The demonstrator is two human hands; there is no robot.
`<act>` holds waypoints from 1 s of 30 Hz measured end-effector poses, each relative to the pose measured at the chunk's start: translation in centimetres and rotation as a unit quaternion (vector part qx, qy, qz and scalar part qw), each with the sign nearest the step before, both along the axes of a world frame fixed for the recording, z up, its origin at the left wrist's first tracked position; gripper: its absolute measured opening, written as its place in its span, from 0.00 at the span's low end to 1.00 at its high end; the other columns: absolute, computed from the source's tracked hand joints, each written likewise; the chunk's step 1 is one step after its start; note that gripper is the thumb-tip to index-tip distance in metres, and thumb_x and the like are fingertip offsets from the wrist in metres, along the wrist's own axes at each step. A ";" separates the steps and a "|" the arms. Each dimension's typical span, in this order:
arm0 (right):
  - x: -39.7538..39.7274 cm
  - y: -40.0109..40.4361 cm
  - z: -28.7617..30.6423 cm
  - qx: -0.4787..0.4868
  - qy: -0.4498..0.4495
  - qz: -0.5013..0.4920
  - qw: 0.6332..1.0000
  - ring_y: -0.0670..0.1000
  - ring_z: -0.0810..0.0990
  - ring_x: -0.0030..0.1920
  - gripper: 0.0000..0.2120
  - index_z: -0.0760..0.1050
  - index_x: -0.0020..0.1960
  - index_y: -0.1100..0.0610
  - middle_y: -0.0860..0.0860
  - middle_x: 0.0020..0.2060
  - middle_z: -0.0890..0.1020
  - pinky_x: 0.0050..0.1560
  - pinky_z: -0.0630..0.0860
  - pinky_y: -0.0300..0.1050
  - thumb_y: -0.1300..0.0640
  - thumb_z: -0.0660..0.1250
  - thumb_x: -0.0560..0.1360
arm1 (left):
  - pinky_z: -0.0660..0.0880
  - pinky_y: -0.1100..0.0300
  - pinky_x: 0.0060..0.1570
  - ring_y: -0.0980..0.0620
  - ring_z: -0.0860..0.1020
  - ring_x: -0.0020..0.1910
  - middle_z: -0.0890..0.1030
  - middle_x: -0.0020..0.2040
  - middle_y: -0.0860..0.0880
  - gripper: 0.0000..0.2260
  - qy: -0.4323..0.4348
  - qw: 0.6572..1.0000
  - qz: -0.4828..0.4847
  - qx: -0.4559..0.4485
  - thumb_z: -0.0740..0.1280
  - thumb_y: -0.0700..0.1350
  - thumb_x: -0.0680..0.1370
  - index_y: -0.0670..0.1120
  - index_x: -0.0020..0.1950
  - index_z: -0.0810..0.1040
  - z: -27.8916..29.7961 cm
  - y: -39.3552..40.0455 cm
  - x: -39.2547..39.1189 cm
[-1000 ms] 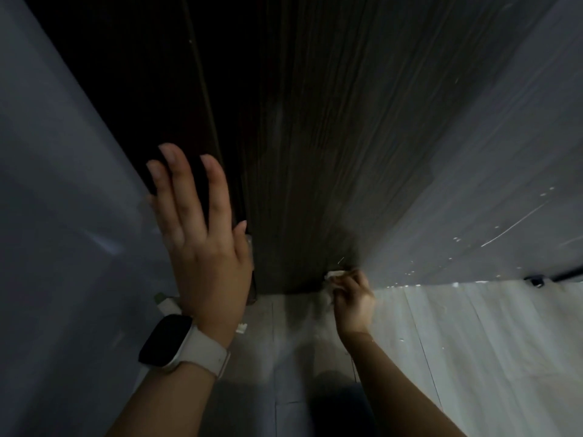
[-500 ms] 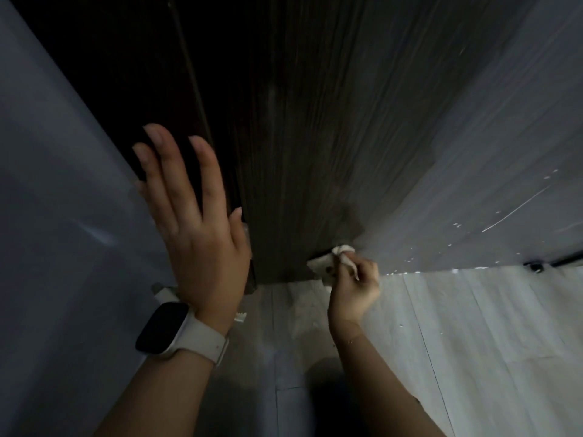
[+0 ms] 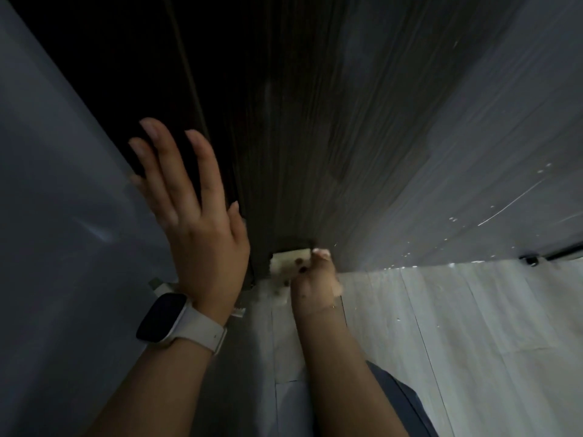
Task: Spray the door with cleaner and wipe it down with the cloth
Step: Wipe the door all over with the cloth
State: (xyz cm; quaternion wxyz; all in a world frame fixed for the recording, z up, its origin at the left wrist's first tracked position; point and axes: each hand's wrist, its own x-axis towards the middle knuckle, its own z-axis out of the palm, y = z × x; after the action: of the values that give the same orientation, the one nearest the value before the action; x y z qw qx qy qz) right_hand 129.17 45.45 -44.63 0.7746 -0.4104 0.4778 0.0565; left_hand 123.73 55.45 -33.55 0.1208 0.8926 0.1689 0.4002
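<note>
The dark wood-grain door (image 3: 315,137) fills the upper middle of the head view, seen steeply from above. My right hand (image 3: 314,279) grips a small pale cloth (image 3: 285,263) and holds it against the door's bottom edge, near its left corner. My left hand (image 3: 192,209), with a white-strapped watch on the wrist, is spread flat with straight fingers at the door's left edge, where it meets the grey wall. No spray bottle is in view.
A grey wall (image 3: 56,247) stands at the left. Pale plank flooring (image 3: 457,326) runs below the door to the right. White specks dot the door's lower right part. A small dark fitting (image 3: 531,260) sits at the door's base, far right.
My right hand has carried the cloth leftward along the door's bottom edge, toward the left corner. My left hand has kept its place at the door's edge.
</note>
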 end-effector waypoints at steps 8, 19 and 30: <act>0.8 -1.5 0.5 -0.081 -0.080 -0.068 0.991 0.55 0.81 0.53 0.11 0.78 0.59 0.66 0.57 0.53 0.81 0.45 0.80 0.41 0.67 0.66 0.76 | 0.47 0.38 0.74 0.31 0.46 0.73 0.49 0.74 0.28 0.39 -0.002 1.000 -0.001 0.005 0.70 0.37 0.75 0.41 0.77 0.48 0.1 -0.1 0.0; 0.7 -1.8 1.2 0.008 -0.017 -0.038 0.999 0.50 0.80 0.39 0.03 0.78 0.50 0.63 0.55 0.43 0.81 0.40 0.78 0.44 0.65 0.67 0.76 | 0.44 0.41 0.75 0.29 0.46 0.73 0.51 0.73 0.24 0.39 0.006 1.000 -0.003 -0.004 0.70 0.38 0.74 0.40 0.77 0.48 0.5 -0.2 -0.1; 0.8 -3.4 2.8 0.073 -0.029 -0.025 0.997 0.47 0.77 0.35 0.08 0.73 0.40 0.60 0.52 0.36 0.78 0.28 0.76 0.37 0.65 0.66 0.78 | 0.47 0.36 0.74 0.25 0.48 0.74 0.50 0.74 0.24 0.38 0.018 0.999 -0.007 -0.027 0.68 0.39 0.75 0.40 0.77 0.47 0.0 -0.2 0.0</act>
State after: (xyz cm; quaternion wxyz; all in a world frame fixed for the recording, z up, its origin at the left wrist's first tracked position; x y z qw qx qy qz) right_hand 129.96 42.10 -41.87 0.8170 -0.3423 0.4601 0.0601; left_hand 123.70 55.28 -33.56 0.1445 0.8972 0.1757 0.3786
